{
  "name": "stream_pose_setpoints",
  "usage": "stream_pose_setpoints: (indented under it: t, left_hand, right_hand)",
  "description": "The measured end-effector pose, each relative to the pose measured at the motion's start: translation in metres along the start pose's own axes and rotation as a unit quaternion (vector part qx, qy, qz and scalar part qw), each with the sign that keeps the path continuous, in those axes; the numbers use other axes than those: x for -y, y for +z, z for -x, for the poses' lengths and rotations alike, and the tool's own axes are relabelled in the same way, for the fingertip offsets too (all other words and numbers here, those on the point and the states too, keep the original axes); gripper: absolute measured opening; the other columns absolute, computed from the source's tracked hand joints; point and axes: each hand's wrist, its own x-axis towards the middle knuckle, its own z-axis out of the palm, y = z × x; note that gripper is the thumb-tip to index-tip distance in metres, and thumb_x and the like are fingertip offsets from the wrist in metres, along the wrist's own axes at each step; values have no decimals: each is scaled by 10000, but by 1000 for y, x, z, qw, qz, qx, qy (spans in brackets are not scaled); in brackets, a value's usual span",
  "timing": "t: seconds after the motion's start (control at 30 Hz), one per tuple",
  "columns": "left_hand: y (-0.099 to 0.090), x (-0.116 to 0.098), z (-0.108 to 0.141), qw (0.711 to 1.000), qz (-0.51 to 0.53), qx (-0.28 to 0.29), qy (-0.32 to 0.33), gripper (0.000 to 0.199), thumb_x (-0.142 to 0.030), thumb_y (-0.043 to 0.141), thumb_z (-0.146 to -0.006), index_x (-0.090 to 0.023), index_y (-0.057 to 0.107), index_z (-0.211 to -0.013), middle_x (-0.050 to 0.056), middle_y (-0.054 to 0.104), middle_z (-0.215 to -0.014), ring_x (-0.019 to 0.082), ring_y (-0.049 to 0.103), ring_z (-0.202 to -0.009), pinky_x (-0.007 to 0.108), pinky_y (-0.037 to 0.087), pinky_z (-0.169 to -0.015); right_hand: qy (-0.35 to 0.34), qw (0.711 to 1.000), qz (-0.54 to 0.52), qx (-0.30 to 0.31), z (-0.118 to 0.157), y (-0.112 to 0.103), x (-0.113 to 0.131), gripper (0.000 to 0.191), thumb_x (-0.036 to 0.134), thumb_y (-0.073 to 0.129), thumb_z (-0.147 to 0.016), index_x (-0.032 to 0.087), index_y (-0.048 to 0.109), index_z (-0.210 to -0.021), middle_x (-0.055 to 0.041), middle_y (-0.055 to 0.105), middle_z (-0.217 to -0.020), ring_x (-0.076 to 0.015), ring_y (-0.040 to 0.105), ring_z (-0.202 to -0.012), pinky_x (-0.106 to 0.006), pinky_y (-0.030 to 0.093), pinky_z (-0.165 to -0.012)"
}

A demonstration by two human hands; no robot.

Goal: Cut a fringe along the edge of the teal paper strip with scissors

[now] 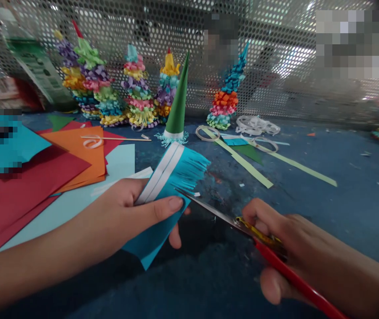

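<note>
My left hand (136, 212) grips a blue paper strip (156, 241) near the middle, thumb on top and fingers beneath. Two white bands run along the strip's upper left side, and its upper right edge is cut into a fine fringe. In my right hand (282, 248) are scissors (221, 215) with red and yellow handles. Their blade tips touch the blue paper just below the fringe, and the blades look nearly closed. Behind the strip stands a green paper cone (178, 106) with a light blue fringe round its base.
Red sheets (43, 177), orange sheets (91, 155) and pale blue paper (125, 157) lie at left. Several curled-paper cones (139, 93) stand along a perforated metal panel (189, 26). Tape rolls (257, 125) and pale green strips (249, 168) lie at right. A green bottle (36, 66) leans at back left.
</note>
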Motion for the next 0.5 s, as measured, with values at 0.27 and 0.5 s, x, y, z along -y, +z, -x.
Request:
stream_pose_setpoints:
  t: [0.27, 0.5]
  left_hand:
    - [-4, -1, 0, 998, -44, -27, 32, 232, -485, 716, -871, -263, 782, -894, -39, 794, -722, 165, 667, -599, 197, 498, -499]
    - [-3, -1, 0, 998, -54, -1, 29, 279, -498, 685, -900, -264, 766, -773, -28, 799, -753, 156, 638, -593, 203, 493, -501]
  right_hand:
    - [-27, 1000, 1, -9, -2, 2, 3, 262, 310, 688, -856, 327, 428, -837, 77, 764, -551, -213, 640, -420, -302, 442, -444]
    - [2, 1000, -2, 7, -4, 3, 7, 385, 399, 801, -804, 300, 428, -820, 56, 780, -602, -196, 679, -492, -249, 398, -477]
